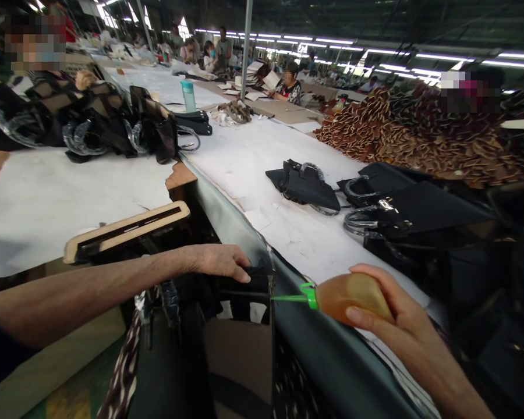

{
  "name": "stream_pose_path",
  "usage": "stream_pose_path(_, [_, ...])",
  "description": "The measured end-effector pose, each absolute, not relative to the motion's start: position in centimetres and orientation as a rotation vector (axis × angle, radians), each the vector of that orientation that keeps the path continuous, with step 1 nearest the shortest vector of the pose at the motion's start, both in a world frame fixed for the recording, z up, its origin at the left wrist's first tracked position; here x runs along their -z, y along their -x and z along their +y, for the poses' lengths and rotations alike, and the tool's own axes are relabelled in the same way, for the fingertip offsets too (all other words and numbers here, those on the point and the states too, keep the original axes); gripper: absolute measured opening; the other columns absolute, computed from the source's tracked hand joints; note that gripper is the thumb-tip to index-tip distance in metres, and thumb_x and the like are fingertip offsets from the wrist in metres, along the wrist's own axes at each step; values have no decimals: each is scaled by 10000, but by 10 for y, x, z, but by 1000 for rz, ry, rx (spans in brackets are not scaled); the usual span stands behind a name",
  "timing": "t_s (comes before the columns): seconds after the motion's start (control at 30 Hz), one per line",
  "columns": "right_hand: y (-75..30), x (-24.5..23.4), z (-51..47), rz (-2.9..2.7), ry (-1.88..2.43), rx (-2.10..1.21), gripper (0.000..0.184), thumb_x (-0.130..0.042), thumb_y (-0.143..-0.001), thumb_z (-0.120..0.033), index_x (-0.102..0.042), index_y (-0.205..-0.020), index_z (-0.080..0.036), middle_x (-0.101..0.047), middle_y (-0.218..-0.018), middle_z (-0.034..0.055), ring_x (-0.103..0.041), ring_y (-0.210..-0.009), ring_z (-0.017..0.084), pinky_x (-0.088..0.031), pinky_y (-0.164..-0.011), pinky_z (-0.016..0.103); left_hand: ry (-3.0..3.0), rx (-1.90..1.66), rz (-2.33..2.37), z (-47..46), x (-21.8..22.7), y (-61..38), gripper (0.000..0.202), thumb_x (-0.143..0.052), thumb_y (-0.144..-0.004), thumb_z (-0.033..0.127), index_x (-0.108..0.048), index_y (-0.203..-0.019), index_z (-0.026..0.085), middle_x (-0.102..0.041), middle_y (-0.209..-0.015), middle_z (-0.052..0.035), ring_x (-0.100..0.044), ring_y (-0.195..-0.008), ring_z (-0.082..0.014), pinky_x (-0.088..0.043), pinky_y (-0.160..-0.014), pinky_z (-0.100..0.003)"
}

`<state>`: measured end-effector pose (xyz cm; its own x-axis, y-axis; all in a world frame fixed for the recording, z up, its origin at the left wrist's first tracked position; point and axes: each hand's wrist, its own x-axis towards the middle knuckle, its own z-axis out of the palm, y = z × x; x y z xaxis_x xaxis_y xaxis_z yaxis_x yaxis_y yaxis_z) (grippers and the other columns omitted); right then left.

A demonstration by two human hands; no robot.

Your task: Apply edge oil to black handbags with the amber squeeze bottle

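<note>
My right hand (393,314) is wrapped round a squeeze bottle (349,295) of amber liquid with a green nozzle. The thin nozzle tip points left and reaches the top edge of a black handbag (238,343). On that same edge, my left hand (220,262) grips the bag's dark rim between thumb and fingers. The bag stands in front of me with a brown-grey panel showing, and its plastic-wrapped handles (170,302) hang to the left. Behind my left forearm lies a long tan frame with a dark slot (128,230).
Black handbags with wrapped handles lie on the white table (244,157), one small bag (308,185) in the middle and a heap (419,215) at right. More bags (105,116) stand at far left by a co-worker. A turquoise bottle (187,96) and stacked brown pieces (402,128) are farther back.
</note>
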<state>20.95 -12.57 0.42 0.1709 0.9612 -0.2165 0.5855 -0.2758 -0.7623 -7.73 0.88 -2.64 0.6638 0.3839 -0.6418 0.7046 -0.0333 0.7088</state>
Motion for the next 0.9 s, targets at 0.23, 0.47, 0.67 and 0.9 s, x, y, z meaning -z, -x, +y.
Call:
stream_pose_path(0.23, [-209,-5,-125,-1408,1922,-960,512,-653,-698,-503,-510,-1111,-236,-644,-936,16,-615,-840,243,-515,-670,256,-1648,334,885,9,26,77,227,-561,-719,353,-638,-787,151,-618,-719,-10,-550,-667,-158,-420,-592,-229])
stream_pose_path(0.47, [-211,-1,-126,-1497,1904,-970,509,-654,-722,-504,-491,-1138,-261,-619,-991,-3,-596,-859,212,-505,-719,234,-1675,350,860,9,29,76,224,-536,-745,338,-636,-784,142,-618,-714,-13,-540,-665,-153,-420,-607,-230])
stream_pose_path(0.67, [-211,-1,-132,-1562,1924,-1002,465,-657,-731,-479,-507,-1123,-278,-615,-942,-17,-593,-821,203,-507,-708,240,-1703,375,869,12,31,76,251,-544,-746,366,-643,-800,142,-635,-743,-21,-552,-685,-163,-415,-604,-235])
stream_pose_path(0.9, [-211,2,-141,-1572,1973,-1057,469,-646,-742,-477,-510,-1140,-270,-625,-957,-7,-604,-826,218,-522,-680,262,-1729,375,842,13,34,77,260,-539,-747,390,-625,-766,145,-600,-682,-3,-528,-638,-147,-391,-570,-225])
